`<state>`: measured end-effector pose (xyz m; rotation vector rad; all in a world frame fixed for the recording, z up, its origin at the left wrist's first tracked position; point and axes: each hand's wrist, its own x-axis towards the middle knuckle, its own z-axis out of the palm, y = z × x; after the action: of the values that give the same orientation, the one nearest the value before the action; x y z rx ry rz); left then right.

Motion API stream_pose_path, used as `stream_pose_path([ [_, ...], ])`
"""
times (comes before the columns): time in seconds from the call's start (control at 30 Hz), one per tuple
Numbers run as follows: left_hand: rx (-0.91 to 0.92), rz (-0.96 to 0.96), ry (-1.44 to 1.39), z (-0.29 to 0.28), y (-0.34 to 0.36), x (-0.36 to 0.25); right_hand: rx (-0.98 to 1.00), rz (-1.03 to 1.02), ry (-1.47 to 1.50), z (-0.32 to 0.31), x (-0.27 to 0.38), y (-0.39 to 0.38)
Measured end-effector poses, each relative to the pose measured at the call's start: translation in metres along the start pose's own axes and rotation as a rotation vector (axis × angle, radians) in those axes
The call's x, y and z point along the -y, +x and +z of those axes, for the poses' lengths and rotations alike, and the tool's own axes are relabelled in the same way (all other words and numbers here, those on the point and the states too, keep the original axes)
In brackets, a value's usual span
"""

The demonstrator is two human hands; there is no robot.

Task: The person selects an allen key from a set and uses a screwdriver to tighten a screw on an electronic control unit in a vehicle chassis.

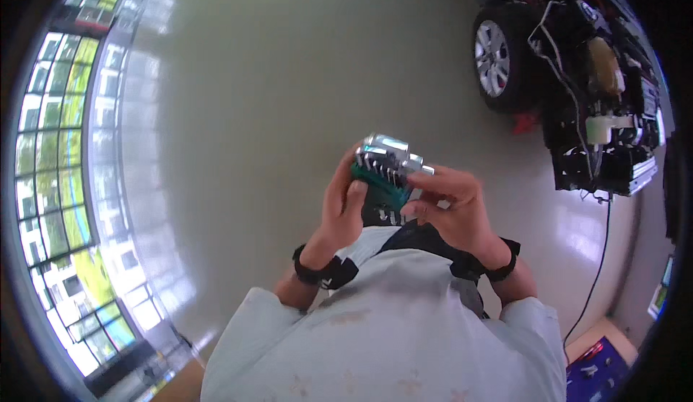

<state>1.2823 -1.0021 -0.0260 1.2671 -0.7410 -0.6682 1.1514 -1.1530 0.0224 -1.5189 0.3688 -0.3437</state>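
Held in front of my body is a small green case (390, 193) with a row of short silver bits along it and shiny silver cylindrical pieces, like sockets (388, 143), at its far edge. My left hand (342, 203) wraps around the case's left side, thumb on the near face. At the right side, my right hand (455, 203) has its fingers bent, with the index finger at the silver piece and the thumb lower on the case's edge. Whether the right fingertips grip the case or one small piece is hard to make out. Both wrists wear black bands.
A partly stripped car front with a wheel (493, 59) and exposed parts stands at the far right. From it a black cable (600, 258) runs down to a blue tray (599, 369) of tools at the lower right. Large windows (61, 149) line the left side.
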Motion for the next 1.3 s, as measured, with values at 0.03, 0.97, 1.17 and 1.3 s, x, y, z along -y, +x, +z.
stream_pose_path([
  [0.03, 0.021, 0.007, -0.009, -0.005, 0.035, 0.003, 0.011, 0.008, 0.02, -0.009, 0.002, 0.026],
  [0.97, 0.274, -0.285, -0.629, 0.038, 0.669, 0.054, -0.063, 0.044, -0.041, -0.294, 0.024, 0.56],
  [1.17, 0.342, -0.257, -0.592, -0.009, 0.817, 0.093, -0.013, 0.109, -0.132, -0.325, 0.03, 0.72],
  [1.3, 0.327, -0.351, -0.4, -0.03, 0.91, 0.091, -0.078, 0.069, -0.257, -0.351, 0.022, 0.808],
])
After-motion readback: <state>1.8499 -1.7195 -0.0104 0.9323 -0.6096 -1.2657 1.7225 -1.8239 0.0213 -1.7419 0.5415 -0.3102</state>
